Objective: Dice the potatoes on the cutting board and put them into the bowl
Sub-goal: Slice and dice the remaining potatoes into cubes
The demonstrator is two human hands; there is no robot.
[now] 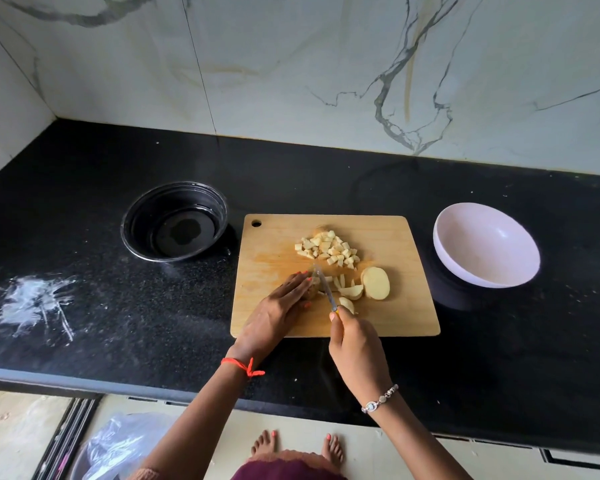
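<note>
A wooden cutting board [278, 244] lies on the black counter. A pile of potato dice [327, 249] sits at its middle back. Round potato slices [376, 283] and some strips [350, 292] lie to the right of the knife. My left hand [274, 311] holds down a potato piece [313, 292], mostly hidden under its fingers. My right hand [355, 344] grips the handle of a small knife [324, 287], whose blade sits against that piece. The white bowl [458, 223] stands right of the board with nothing in it.
A black round container [139, 216] stands left of the board. A white smear [32, 303] marks the counter at the far left. The marble wall runs along the back. A plastic bag [118, 445] lies on the floor below the counter edge.
</note>
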